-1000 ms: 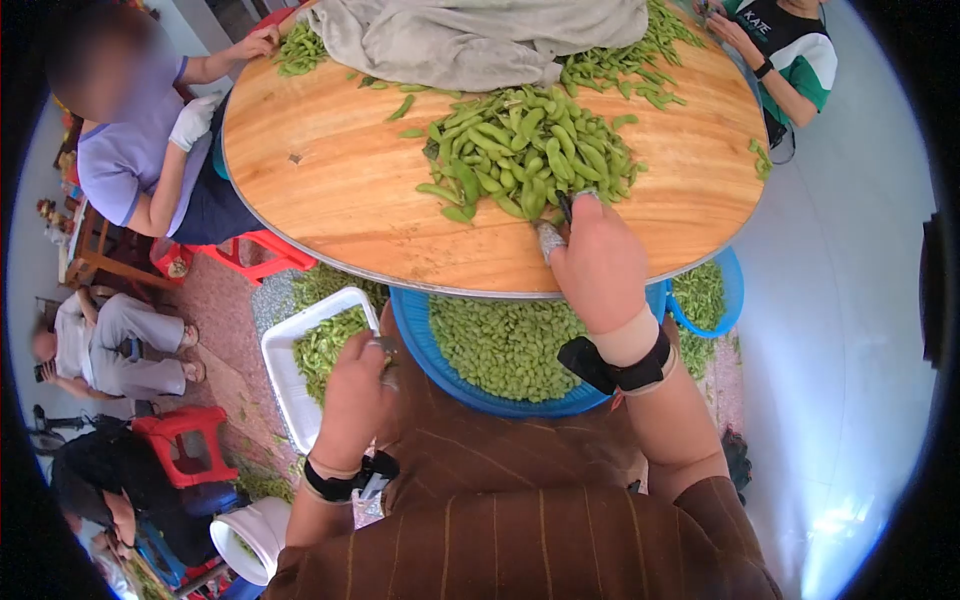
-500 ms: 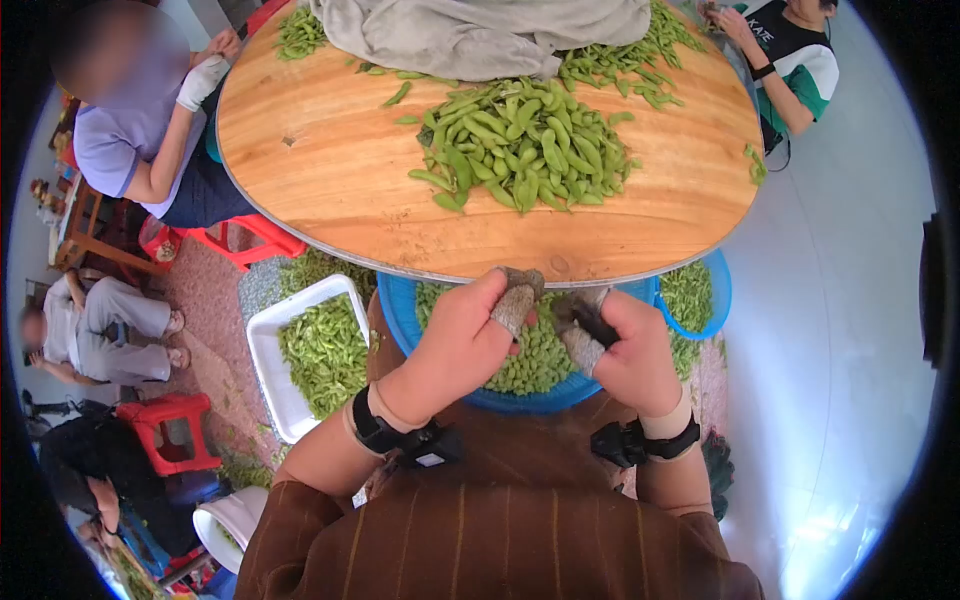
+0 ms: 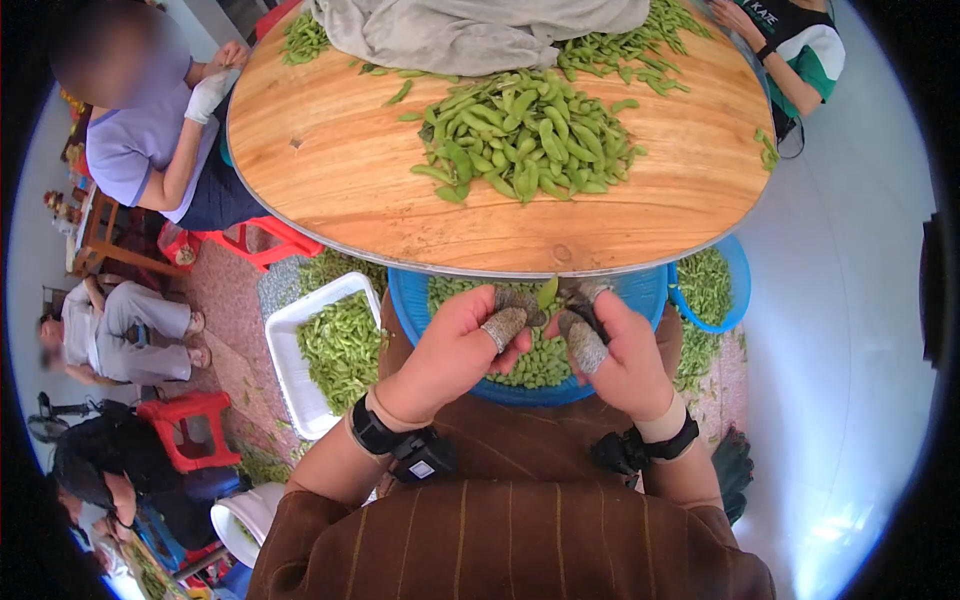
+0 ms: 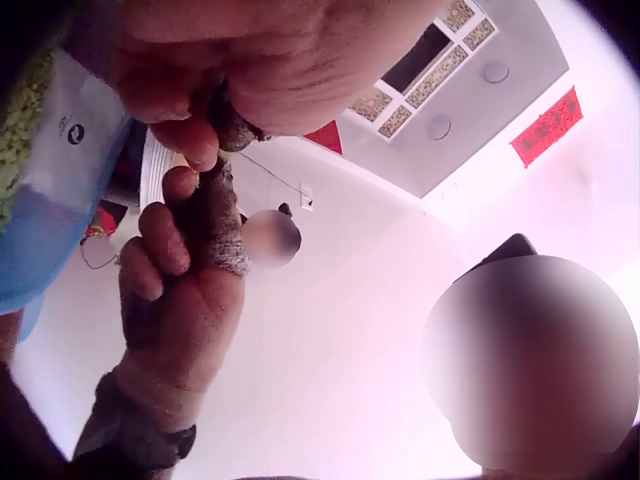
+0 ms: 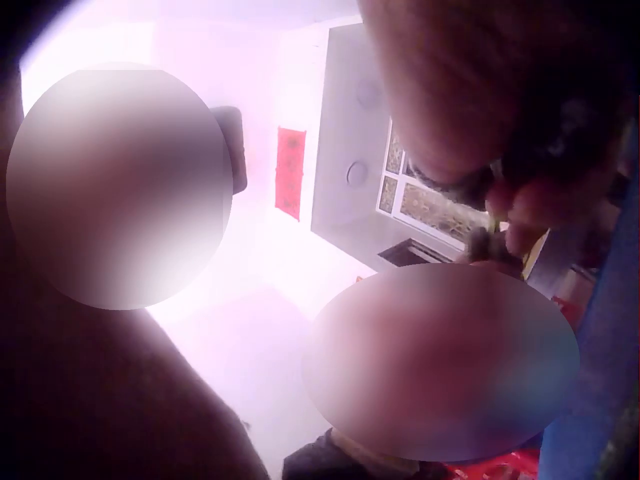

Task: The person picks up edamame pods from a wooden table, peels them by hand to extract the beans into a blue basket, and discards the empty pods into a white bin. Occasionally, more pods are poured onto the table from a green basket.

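Note:
Above the blue basket [image 3: 405, 300] of shelled beans, at the table's near edge, the two hands meet. The left hand [image 3: 455, 340], its thumb and a finger wrapped in grey covers, pinches a green pod [image 3: 547, 292] that sticks up between the hands. Facing it, the right hand [image 3: 630, 355] has a grey-wrapped thumb and grips a small dark tool, partly hidden by its fingers. In the left wrist view the fingertips of both hands nearly touch. A heap of green pods [image 3: 530, 140] lies on the wooden table [image 3: 330, 150].
A grey cloth [image 3: 450, 35] covers more pods at the table's far side. Left of the basket stands a white tray [image 3: 290, 355] of pods; at the right is another blue basket [image 3: 738, 280]. People sit at the left and upper right, near red stools [image 3: 190, 405].
The right hand has come back from the heap to the basket, and the left hand has moved right from beside the white tray to meet it. A pod now shows between them.

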A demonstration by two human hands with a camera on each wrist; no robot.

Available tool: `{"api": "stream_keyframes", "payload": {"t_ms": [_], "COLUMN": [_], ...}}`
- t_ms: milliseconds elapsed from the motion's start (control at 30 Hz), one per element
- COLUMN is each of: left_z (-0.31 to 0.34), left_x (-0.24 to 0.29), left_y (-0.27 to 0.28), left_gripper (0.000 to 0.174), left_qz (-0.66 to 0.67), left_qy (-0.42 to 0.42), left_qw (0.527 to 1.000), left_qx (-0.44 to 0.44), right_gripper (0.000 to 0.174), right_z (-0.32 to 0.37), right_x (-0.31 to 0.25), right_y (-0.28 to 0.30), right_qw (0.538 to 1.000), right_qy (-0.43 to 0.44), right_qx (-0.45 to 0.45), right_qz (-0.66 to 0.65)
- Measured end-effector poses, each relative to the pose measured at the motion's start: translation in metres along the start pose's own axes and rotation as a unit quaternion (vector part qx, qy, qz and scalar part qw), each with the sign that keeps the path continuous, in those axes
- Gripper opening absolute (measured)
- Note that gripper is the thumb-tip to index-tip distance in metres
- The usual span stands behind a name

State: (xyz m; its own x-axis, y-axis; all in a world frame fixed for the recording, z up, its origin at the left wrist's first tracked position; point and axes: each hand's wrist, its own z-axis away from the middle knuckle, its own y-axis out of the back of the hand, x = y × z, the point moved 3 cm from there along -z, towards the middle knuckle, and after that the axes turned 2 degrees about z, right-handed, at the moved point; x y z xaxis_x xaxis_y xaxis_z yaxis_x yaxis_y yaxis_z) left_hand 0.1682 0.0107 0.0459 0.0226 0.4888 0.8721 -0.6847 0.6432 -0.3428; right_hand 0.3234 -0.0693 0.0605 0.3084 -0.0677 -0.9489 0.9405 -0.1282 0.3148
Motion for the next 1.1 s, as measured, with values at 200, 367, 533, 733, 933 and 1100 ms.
{"api": "stream_keyframes", "payload": {"t_ms": [200,367,533,733,933,1100], "left_z": [0.003,0.005,0.008,0.005,0.007,0.003], "left_x": [-0.009,0.000,-0.007,-0.010,-0.009,-0.012], "left_y": [-0.005,-0.007,0.004,0.010,0.003,0.011], "left_gripper": [0.010,0.006,0.009,0.008,0.015,0.009], "left_qz": [-0.194,-0.472,-0.256,-0.095,-0.613,-0.362], "left_qy": [-0.121,-0.339,-0.170,0.013,-0.275,-0.119], "left_qw": [0.973,0.813,0.951,0.995,0.738,0.924], "left_qx": [0.007,0.046,-0.029,-0.040,0.062,-0.014], "right_gripper": [0.023,0.022,0.031,0.028,0.016,0.019], "right_z": [0.012,0.012,0.011,0.004,0.005,0.010], "right_x": [0.002,0.000,0.001,0.013,0.019,0.026], "right_y": [0.000,0.000,-0.005,-0.011,-0.021,-0.014], "right_qw": [1.000,0.970,0.886,0.922,0.964,0.963], "right_qy": [0.006,-0.124,-0.186,-0.200,-0.180,-0.159], "right_qx": [-0.015,-0.047,-0.150,-0.119,-0.103,-0.108], "right_qz": [-0.022,-0.206,-0.398,-0.308,-0.164,-0.187]}}
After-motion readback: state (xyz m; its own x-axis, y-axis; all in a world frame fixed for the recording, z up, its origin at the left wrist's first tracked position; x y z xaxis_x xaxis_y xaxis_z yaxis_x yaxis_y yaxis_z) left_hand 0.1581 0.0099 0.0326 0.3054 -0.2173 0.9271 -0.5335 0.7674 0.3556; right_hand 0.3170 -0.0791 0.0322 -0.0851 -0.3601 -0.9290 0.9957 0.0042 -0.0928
